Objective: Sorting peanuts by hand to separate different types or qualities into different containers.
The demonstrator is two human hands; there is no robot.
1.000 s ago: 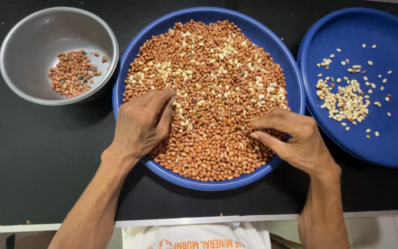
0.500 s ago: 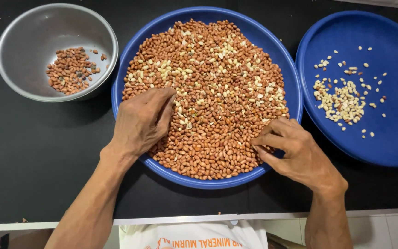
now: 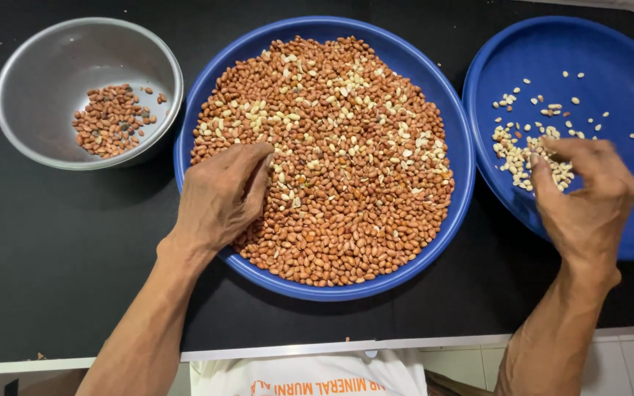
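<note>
Blue tray point(image 3: 453, 103) rim | left hand point(image 3: 218, 198) flat on peanuts point(image 3: 346, 213) | right hand point(image 3: 585, 194) pinched, contents unclear

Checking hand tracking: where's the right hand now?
Head view, right side: the right hand hovers over the right blue tray, fingertips at its pale peanuts.

Left hand point(image 3: 218, 198) rests on red peanuts point(image 3: 339, 220); right hand point(image 3: 585, 202) hovers over pale kernels point(image 3: 511, 150)

white printed package point(image 3: 317, 378), bottom edge, orange lettering
</note>
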